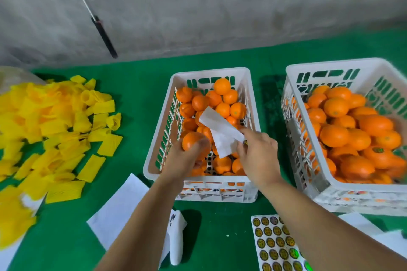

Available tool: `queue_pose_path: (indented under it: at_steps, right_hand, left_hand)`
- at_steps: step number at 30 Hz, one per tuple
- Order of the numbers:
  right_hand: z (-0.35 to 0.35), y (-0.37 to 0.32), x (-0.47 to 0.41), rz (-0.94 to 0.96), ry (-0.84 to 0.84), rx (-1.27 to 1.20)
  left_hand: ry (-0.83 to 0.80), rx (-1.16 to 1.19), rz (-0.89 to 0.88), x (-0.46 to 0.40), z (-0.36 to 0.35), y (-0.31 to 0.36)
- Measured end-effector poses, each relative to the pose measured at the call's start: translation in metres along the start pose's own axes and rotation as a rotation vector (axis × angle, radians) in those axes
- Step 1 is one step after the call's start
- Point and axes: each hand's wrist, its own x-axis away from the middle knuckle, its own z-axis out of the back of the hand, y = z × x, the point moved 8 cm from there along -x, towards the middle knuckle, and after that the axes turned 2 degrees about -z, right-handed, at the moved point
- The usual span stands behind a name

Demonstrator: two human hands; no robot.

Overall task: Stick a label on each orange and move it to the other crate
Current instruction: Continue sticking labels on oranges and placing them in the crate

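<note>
My left hand [187,158] grips an orange [193,141] over the near left part of the middle white crate [154,156], which holds several oranges. My right hand [257,154] pinches a white backing strip [220,130] that sticks up over the same crate; a small dark label shows at its fingertips. To the right stands a second white crate [308,174], piled with oranges, one of them bearing a label [378,150]. A sheet of round labels [275,244] lies near the front edge.
A heap of yellow foam sleeves [48,130] covers the left of the green table [136,94]. White paper sheets [119,209] and a crumpled backing strip [176,240] lie in front. A grey wall with a black-handled rod [104,37] stands behind.
</note>
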Motion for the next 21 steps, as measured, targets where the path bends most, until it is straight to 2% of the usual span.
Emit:
queue_pose_path:
  at_steps: [3, 4, 6, 9, 12, 17, 21]
  right_hand:
    - [0.023, -0.007, 0.021, -0.113, 0.074, -0.295]
    - [0.032, -0.016, 0.03, -0.116, 0.099, -0.354]
    - [0.053, -0.045, 0.043, -0.001, 0.142, -0.371]
    - [0.093, -0.091, 0.056, 0.205, 0.145, -0.325]
    - [0.14, -0.126, 0.06, 0.279, 0.084, -0.431]
    - [0.194, -0.163, 0.07, 0.301, -0.185, -0.875]
    - [0.224, -0.174, 0.07, 0.327, -0.087, -0.806]
  left_hand:
    - [-0.141, 0.313, -0.101, 0.05, -0.021, 0.025]
    - [-0.204, 0.354, -0.147, 0.064, -0.027, 0.037]
    - [-0.267, 0.38, -0.242, 0.09, -0.035, 0.062]
    - [-0.176, 0.483, -0.34, 0.118, -0.03, 0.098]
    - [-0.133, 0.62, -0.399, 0.137, -0.02, 0.127]
    - [-0.111, 0.573, -0.589, 0.172, 0.004, 0.164]
    - [-0.142, 0.456, -0.713, 0.194, 0.014, 0.176]
